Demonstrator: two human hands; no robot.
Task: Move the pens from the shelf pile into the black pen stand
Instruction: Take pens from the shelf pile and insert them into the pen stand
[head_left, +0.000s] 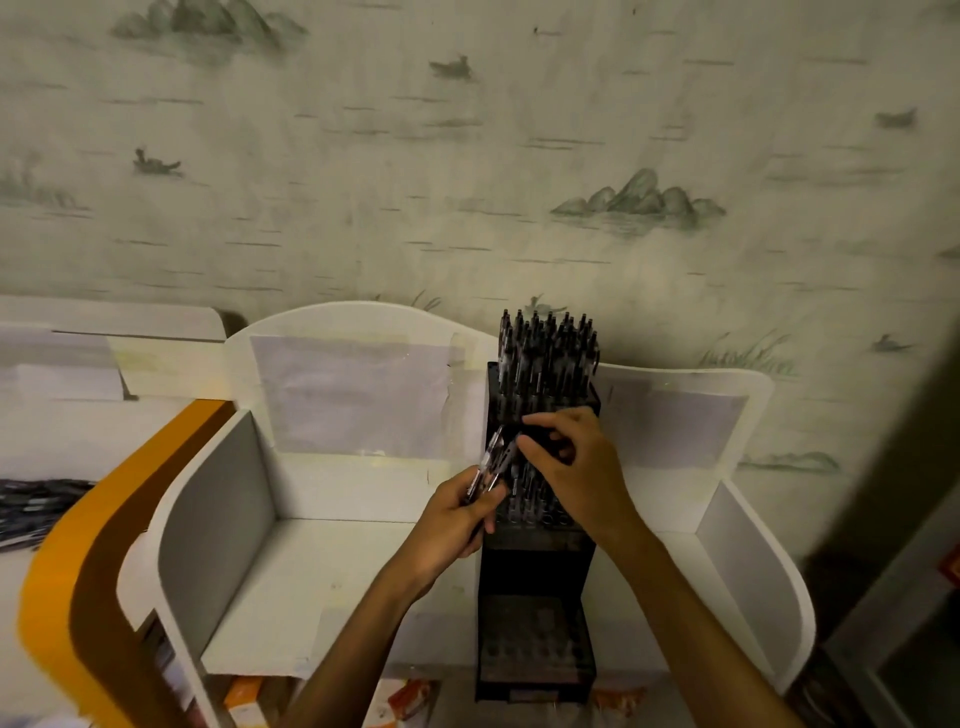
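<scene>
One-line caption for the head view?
Left hand holds spare pens while right hand slots one into the black pen stand.

Dim, warm yellowish light; soft shadows. Strong wide-angle bending at edges, dark vignette lower right. Slight motion blur, left edge smeared, grainy.

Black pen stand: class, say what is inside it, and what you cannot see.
The black pen stand holds upright pens filling its back rows. The front rows look empty. The right hand covers the middle holes, so their contents are hidden.
</scene>
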